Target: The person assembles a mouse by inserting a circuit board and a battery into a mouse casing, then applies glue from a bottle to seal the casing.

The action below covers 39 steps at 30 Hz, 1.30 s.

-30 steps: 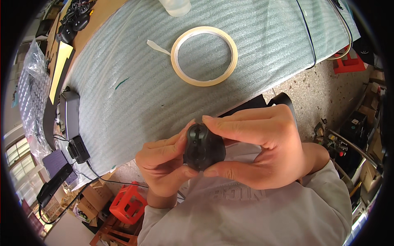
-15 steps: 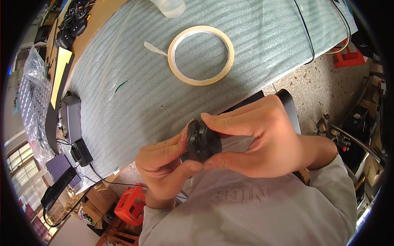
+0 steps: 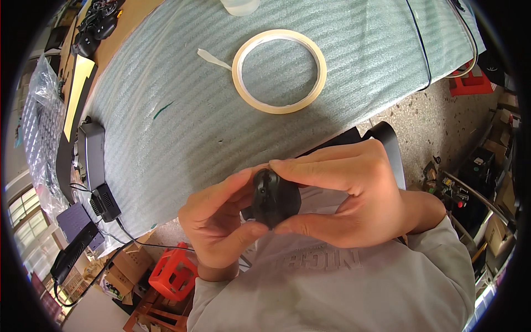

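Observation:
A small, rounded black plastic object [image 3: 276,200] is held between my two hands, just in front of my shirt. It has a small round hole or screw on its upper left face; its exact kind cannot be made out. My right hand [image 3: 351,193] pinches it from the right, thumb at the lower edge and fingertips at the top. From the left, my left hand [image 3: 213,218] curls around it, thumb low and fingers at the upper side. Beyond the hands, a roll of cream masking tape [image 3: 241,91] lies flat on the foam-covered table, a loose end sticking out leftward.
Pale foam sheet [image 3: 182,83] covers the table. A translucent cup [image 3: 241,6] stands at its far edge. On the left are a black power adapter [image 3: 105,202], cables and bubble wrap [image 3: 40,127]. Red stools [image 3: 173,271] stand on the floor at lower left and far right.
My left fingers have loosened and shifted upward along the black object, leaving a wider gap above the thumb. The object has turned slightly. The whole view has shifted a little.

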{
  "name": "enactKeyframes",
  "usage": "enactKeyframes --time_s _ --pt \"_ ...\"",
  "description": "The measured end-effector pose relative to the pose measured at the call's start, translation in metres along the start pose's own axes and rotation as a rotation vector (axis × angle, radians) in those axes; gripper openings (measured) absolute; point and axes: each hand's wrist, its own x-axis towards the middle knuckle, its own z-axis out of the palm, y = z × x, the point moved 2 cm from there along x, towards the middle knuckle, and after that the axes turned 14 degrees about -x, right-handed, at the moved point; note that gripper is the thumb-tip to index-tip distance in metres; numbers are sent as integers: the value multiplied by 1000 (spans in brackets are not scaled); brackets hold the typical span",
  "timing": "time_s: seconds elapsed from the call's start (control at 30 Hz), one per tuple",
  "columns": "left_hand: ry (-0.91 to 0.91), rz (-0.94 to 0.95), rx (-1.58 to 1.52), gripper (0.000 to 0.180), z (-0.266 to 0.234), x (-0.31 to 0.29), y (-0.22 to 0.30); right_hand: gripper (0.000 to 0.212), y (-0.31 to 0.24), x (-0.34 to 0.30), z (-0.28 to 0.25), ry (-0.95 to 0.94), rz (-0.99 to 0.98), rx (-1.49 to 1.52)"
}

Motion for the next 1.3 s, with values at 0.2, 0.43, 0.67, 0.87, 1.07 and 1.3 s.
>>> enactKeyframes --time_s 0.2,0.43,0.67,0.87,1.07,1.3 --pt "-155 76 20 66 -4 3 -4 57 -8 2 -3 -55 -25 -90" --pt "-48 130 -49 66 -3 -3 -10 58 -14 0 -3 25 -39 -130" --pt "-73 147 14 66 -8 -4 -8 58 -13 -3 -2 39 -45 -84" --pt "-104 174 41 63 -13 -6 -8 57 -14 -4 -3 -26 -27 -65" --pt "-138 155 8 63 -13 -6 -8 58 -12 -7 0 12 -41 -15" --pt "-127 144 -10 63 -12 -4 -8 59 -11 -8 -7 -15 -8 -5"
